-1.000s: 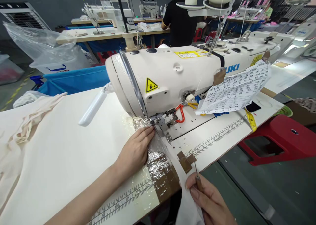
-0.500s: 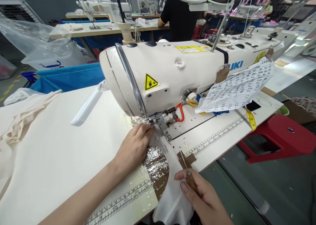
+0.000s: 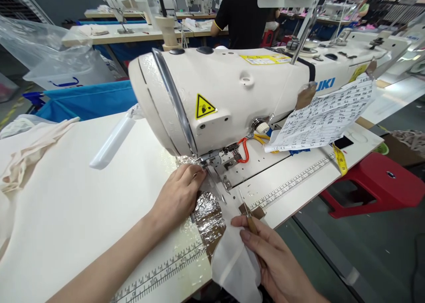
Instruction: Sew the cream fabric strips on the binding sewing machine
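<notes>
A strip of sheer white fabric (image 3: 234, 254) runs from the presser foot (image 3: 214, 160) of the sewing machine (image 3: 219, 95) down over the table's front edge. My left hand (image 3: 181, 190) is closed on the fabric close beside the foot, its fingertips bunched together and partly hidden. Near the fabric's right edge, my right hand (image 3: 268, 250) grips an awl (image 3: 251, 223) by its wooden handle, the thin metal shaft pointing up and away over the machine bed. The thumb and forefinger of that hand lie next to the fabric; whether they also pinch it I cannot tell.
Clear film covers a brown patch (image 3: 210, 219) beside the fabric. A handwritten sheet (image 3: 318, 117) hangs on the machine's right. Beige cloth (image 3: 23, 161) and a white plastic-looking handle (image 3: 113, 143) lie left. A red stool (image 3: 375, 183) stands right; a person (image 3: 244, 17) sits behind.
My right hand has moved slightly up and left with the awl, its tip now nearer the presser foot. My left hand stays beside the foot. The view has shifted a little.
</notes>
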Action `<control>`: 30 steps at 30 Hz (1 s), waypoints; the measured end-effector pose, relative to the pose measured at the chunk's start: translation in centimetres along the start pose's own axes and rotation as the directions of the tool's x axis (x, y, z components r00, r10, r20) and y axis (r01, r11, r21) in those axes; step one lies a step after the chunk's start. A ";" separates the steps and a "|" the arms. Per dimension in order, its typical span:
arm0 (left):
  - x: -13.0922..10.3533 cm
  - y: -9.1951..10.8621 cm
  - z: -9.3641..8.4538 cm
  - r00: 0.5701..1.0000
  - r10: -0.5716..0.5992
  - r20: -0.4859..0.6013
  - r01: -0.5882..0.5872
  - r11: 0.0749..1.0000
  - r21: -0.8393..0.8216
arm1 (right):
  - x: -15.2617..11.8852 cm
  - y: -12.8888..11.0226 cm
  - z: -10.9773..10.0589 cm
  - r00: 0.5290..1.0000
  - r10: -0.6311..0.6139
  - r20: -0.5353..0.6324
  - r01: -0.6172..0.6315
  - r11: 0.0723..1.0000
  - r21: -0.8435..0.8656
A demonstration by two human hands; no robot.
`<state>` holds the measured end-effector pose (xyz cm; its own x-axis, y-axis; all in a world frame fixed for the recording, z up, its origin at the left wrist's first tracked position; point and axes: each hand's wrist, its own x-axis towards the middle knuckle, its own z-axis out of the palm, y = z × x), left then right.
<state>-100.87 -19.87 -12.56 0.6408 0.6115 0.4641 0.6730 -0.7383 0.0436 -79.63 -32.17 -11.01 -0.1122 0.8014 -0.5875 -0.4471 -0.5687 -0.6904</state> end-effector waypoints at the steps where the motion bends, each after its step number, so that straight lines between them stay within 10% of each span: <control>1: 0.0 0.0 0.0 1.000 -0.009 -0.004 0.009 1.000 -0.015 | 0.2 -0.2 0.1 1.000 -0.004 0.000 0.004 1.000 -0.006; 11: 0.0 -0.3 -0.2 0.999 0.011 -0.048 -0.019 0.983 -0.183 | 1.2 -1.2 0.4 0.987 -0.145 0.075 0.160 0.953 -0.256; 19: -0.2 0.1 -0.3 0.997 -0.061 -0.038 0.058 0.995 -0.086 | 2.6 -2.7 0.4 0.924 -0.300 0.238 0.381 0.661 -0.647; 30: -0.2 0.2 -0.3 0.999 0.029 -0.019 -0.029 0.999 -0.035 | 3.5 -2.3 1.2 0.785 -0.502 0.363 0.572 0.364 -0.735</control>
<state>-100.94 -20.23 -12.35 0.6528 0.5848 0.4815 0.6407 -0.7653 0.0609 -80.04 -27.88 -11.01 -0.1855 0.9819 0.0383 0.4252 0.1153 -0.8977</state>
